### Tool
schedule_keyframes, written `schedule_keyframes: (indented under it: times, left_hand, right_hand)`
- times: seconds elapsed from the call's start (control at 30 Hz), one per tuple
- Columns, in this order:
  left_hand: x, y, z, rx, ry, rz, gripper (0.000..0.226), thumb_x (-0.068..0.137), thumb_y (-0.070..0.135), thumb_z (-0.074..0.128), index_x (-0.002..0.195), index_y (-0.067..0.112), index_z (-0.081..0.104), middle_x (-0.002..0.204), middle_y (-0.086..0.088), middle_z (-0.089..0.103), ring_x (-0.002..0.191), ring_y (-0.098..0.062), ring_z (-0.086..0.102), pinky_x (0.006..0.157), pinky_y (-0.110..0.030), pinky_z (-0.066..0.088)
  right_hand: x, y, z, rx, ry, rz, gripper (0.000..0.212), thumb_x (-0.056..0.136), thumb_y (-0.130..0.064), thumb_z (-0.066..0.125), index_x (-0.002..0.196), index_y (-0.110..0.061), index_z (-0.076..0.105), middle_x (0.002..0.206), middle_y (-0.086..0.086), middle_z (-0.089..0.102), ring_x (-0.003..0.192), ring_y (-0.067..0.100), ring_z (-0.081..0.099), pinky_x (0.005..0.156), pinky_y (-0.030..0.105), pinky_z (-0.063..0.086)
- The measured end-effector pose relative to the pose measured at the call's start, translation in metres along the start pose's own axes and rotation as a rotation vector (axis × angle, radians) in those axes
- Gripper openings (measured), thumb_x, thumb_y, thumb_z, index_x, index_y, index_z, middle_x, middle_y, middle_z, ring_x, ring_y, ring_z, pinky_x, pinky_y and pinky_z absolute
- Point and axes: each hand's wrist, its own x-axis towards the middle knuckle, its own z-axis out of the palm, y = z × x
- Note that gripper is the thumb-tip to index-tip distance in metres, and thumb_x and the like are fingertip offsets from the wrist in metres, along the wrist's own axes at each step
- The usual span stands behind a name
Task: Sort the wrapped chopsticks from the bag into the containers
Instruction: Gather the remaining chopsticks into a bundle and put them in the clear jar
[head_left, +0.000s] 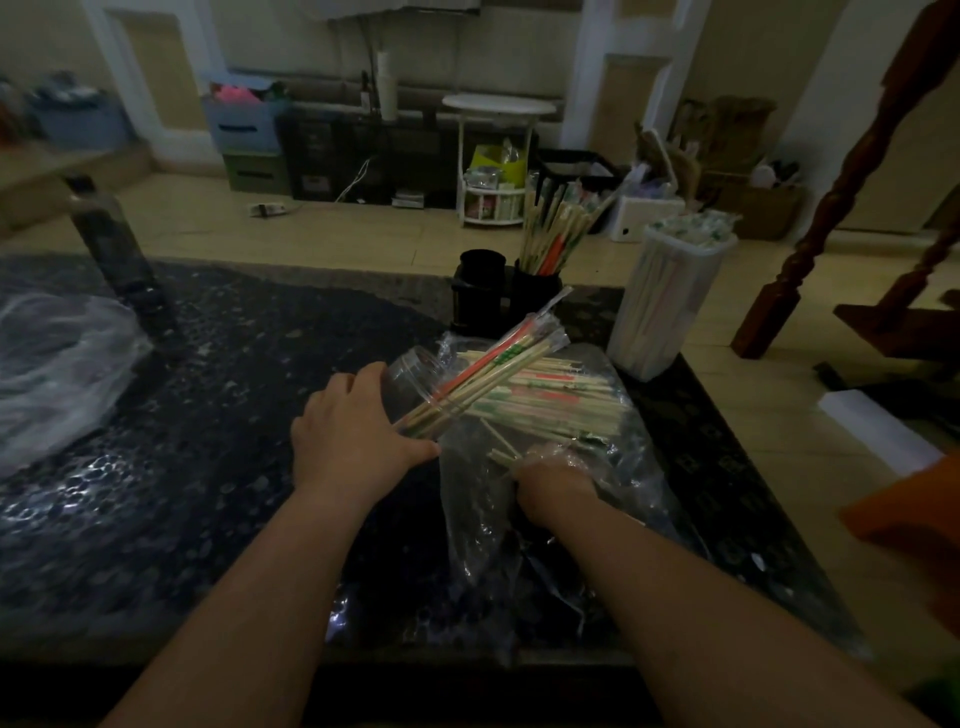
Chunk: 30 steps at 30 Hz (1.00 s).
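left grip (353, 431) round one clear jar (410, 374), right grip (550, 480) on chopsticks (550, 400) inside one bag (478, 519), two black cups (483, 280)

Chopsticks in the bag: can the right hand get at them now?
Likely yes: the right hand is inside the plastic bag and seems to grip some chopsticks by their ends, nothing between.

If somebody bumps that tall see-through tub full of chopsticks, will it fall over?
It could probably tip: the tall container is narrow and stands close to the edge of the table. Being packed full of wrapped chopsticks, it likely feels heavy, so a small nudge may only slide it.
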Motion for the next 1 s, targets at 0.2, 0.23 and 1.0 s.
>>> schedule_keyframes:
  times: [0.2,0.23,1.0]
  left_hand:
    - [-0.001,0.002,-0.001,0.015,0.004,0.008,0.105,0.063,0.064,0.079,0.148,0.028,0.029,0.143,-0.006,0.041,0.129,-0.031,0.041,0.103,-0.047,0.038]
    - [-0.001,0.002,-0.001,0.018,0.001,0.01,0.105,0.063,0.064,0.079,0.148,0.028,0.028,0.143,-0.006,0.041,0.129,-0.032,0.041,0.103,-0.047,0.038]
    - [-0.013,-0.007,-0.001,0.022,0.012,0.037,0.104,0.06,0.061,0.082,0.145,0.026,0.035,0.136,-0.01,0.047,0.123,-0.034,0.046,0.101,-0.05,0.042]
  right_hand:
    - [-0.019,-0.001,-0.006,0.007,0.172,-0.032,0.04,0.095,-0.015,0.052,0.133,-0.005,0.045,0.124,0.013,0.061,0.113,0.031,0.061,0.089,0.04,0.049]
    - [-0.024,-0.001,-0.008,0.006,0.186,-0.048,0.044,0.095,-0.016,0.054,0.135,-0.006,0.041,0.122,0.012,0.062,0.111,0.031,0.061,0.085,0.039,0.049]
    - [-0.107,0.008,-0.069,0.037,0.14,-0.259,0.021,0.085,-0.042,0.06,0.094,-0.024,0.068,0.092,0.003,0.063,0.092,0.027,0.063,0.071,0.032,0.042]
